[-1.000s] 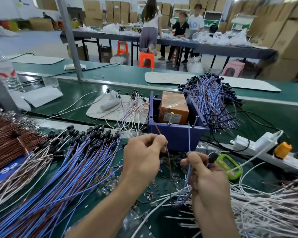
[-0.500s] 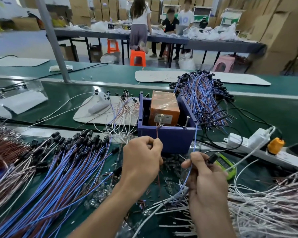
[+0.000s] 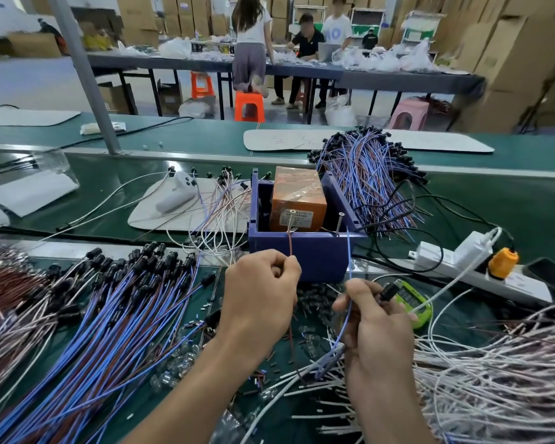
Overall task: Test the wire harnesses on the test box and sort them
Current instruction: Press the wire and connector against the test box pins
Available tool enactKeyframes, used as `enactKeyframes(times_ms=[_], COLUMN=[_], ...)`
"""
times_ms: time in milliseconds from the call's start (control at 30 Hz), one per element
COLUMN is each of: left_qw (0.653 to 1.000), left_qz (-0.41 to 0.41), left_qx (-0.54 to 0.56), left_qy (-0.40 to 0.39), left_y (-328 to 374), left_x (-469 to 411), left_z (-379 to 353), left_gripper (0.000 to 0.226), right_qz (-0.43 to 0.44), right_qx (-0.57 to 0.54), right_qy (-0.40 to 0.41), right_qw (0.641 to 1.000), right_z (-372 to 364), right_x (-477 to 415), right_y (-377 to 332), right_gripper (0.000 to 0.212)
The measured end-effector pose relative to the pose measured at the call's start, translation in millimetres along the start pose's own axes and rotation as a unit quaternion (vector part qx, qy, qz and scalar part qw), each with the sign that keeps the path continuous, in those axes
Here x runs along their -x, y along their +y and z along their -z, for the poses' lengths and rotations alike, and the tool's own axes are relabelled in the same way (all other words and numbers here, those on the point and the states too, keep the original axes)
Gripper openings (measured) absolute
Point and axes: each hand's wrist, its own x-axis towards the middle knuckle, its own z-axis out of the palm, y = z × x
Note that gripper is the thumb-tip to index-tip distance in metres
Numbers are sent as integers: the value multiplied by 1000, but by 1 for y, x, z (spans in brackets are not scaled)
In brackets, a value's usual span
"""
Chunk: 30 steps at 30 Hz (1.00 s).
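Blue bin (image 3: 314, 254): matt plast. Orange box (image 3: 297, 200): glossy w/ tape. Bench top (image 3: 526, 203): smooth.

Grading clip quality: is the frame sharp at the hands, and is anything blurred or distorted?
Head view: left hand pinching the brown wire and right hand pinching the blue wire are sharp; cardboard boxes at right are motion-smeared; wide-angle distortion tilts the metal post.

One test box (image 3: 297, 200), one bin (image 3: 302, 254), two pins (image 3: 291, 219).
One brown wire (image 3: 289, 245) in left fingers (image 3: 287, 269), one blue wire (image 3: 349, 254) in right fingers (image 3: 358, 291); one pin just beyond each.
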Motion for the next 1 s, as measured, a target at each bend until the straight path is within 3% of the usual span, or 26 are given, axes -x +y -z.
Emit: enactKeyframes(times_ms=[433,733,1000], left_qw=[1000,998,997], left_qz=[-1,3,-1], left_qx=[5,6,3], left_qy=[-10,69,79], left_y=[-3,-4,-5], left_x=[1,1,-1], left_z=[-3,-3,-5], left_gripper=[37,40,41], right_qz=[7,16,17], right_qx=[-11,5,-1], right_qy=[8,13,12], right_qw=[1000,1000,1000], right_z=[0,-1,0], right_x=[-3,-7,-7], right_y=[0,3,4], right_gripper=[6,3,4])
